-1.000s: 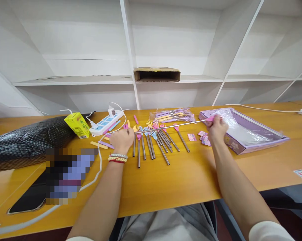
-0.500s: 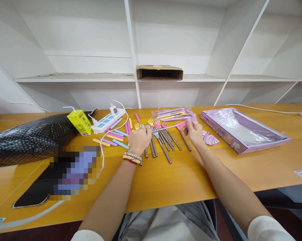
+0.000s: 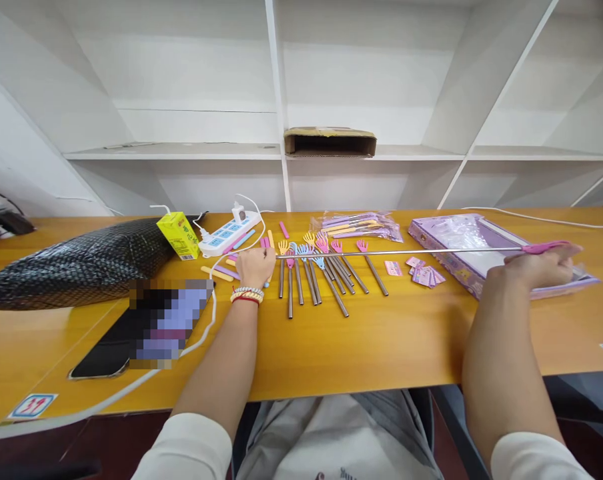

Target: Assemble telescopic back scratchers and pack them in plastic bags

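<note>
A long thin metal back scratcher (image 3: pixel 401 253) stretches level above the table, pulled out between both hands. At its near-left end my left hand (image 3: pixel 255 268) is closed around it; the gripped part is hidden. My right hand (image 3: pixel 539 268) holds the pink end (image 3: pixel 546 247), over the purple box. Under the rod lie several short metal back scratchers (image 3: pixel 309 280) with yellow, pink and blue claw heads. Loose coloured handle sleeves (image 3: pixel 217 274) are partly covered by my left hand. Behind the row rests a clear bag of back scratchers (image 3: pixel 356 227).
A purple open box (image 3: pixel 446 260) with clear plastic stands at right, small printed cards (image 3: pixel 425 275) beside it. To the left are a power strip (image 3: pixel 229 233), yellow drink carton (image 3: pixel 179 235), black wrapped bundle (image 3: pixel 86 260), phone (image 3: pixel 101 343) and white cable (image 3: pixel 214 293).
My right hand has moved far to the right with the pink end, and the metal rod has become much longer. My left hand has shifted slightly left, still gripping the other end.
</note>
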`<action>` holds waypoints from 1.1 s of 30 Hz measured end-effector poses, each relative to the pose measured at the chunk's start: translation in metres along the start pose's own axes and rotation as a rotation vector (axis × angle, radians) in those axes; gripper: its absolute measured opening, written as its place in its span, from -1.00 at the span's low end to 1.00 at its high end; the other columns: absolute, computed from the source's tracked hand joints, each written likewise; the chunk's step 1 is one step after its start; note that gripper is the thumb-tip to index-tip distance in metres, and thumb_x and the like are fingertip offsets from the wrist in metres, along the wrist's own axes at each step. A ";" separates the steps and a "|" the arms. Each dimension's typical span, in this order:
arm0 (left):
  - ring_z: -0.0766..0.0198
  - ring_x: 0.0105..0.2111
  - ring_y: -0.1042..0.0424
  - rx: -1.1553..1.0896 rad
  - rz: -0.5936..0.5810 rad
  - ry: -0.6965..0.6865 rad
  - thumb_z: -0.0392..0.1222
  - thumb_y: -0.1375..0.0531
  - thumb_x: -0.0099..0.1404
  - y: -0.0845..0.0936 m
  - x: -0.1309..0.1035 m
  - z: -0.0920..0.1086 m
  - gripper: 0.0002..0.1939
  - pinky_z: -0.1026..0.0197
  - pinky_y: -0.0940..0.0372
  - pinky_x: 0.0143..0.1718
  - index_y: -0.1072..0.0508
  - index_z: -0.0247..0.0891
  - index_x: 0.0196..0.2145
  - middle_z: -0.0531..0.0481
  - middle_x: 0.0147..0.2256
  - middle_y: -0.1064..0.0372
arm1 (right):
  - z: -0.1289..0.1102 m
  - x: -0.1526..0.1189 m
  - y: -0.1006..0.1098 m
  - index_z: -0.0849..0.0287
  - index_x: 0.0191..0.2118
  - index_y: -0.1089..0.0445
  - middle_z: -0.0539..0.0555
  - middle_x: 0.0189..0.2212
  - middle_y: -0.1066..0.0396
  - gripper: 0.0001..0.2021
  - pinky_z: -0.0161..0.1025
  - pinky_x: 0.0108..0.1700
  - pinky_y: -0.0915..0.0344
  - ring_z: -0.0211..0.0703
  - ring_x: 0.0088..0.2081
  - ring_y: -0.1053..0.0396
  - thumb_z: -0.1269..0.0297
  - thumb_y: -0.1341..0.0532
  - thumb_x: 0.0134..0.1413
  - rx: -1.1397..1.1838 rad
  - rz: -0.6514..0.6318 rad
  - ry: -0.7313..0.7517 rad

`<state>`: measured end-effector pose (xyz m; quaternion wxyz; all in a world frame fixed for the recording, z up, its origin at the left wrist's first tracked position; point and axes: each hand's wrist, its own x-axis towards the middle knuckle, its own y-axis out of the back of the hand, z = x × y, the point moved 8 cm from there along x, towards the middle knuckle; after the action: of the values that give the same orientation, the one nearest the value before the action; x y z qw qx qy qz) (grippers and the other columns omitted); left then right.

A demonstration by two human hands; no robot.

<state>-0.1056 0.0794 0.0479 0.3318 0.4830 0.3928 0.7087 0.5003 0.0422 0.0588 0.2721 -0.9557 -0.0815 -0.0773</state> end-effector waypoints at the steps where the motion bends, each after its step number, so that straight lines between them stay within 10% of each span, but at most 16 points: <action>1: 0.07 -0.36 -0.40 0.003 0.001 0.012 -0.05 0.15 0.21 0.000 0.001 -0.002 -0.49 0.17 -0.11 -0.37 -0.56 -0.31 -0.42 -0.23 -0.41 -0.47 | -0.003 0.002 0.008 0.06 -0.56 0.08 -0.09 -0.70 -0.04 -0.55 -0.27 -0.64 0.09 -0.40 -0.73 0.13 -0.17 0.28 0.11 0.021 0.087 0.021; 7: 0.05 -0.33 -0.40 -0.002 -0.013 0.082 -0.07 0.14 0.21 -0.003 0.004 -0.016 -0.50 0.16 -0.14 -0.33 -0.56 -0.30 -0.40 -0.23 -0.38 -0.47 | -0.005 -0.006 0.010 0.05 -0.55 0.06 -0.14 -0.74 0.04 -0.55 -0.27 -0.69 0.11 -0.42 -0.79 0.16 -0.19 0.26 0.10 0.015 0.131 -0.043; 13: -0.01 -0.31 -0.40 0.032 0.021 0.141 -0.06 0.15 0.21 -0.001 0.001 -0.020 -0.48 0.11 -0.15 -0.30 -0.56 -0.35 -0.37 -0.29 -0.39 -0.46 | -0.002 -0.031 -0.019 0.08 -0.55 0.02 -0.14 -0.72 0.02 -0.60 -0.33 -0.71 0.19 -0.42 -0.75 0.13 -0.11 0.14 0.13 0.018 -0.102 -0.016; 24: 0.01 -0.35 -0.41 -0.026 -0.111 -0.041 0.14 0.32 0.29 0.007 -0.024 0.052 -0.29 0.11 -0.16 -0.37 -0.53 -0.29 -0.42 -0.24 -0.45 -0.44 | 0.004 -0.155 -0.080 0.17 -0.59 -0.16 -0.10 -0.77 -0.12 -0.56 -0.40 -0.69 0.03 -0.41 -0.74 -0.01 -0.12 -0.04 0.03 -0.112 -0.746 0.011; 33: 0.07 -0.39 -0.42 -0.016 -0.126 -0.216 0.13 0.28 0.30 0.022 -0.057 0.096 -0.37 0.13 -0.15 -0.38 -0.47 -0.25 -0.32 -0.16 -0.46 -0.43 | 0.022 -0.242 -0.085 0.19 -0.71 -0.20 -0.04 -0.83 -0.12 -0.47 -0.38 -0.68 0.02 -0.39 -0.75 -0.03 -0.12 -0.02 0.06 -0.226 -1.184 -0.057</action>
<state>0.0011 0.0439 0.0645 0.4201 0.5283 0.3787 0.6333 0.2499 0.0980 0.0369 0.0772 -0.7726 -0.5982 -0.1982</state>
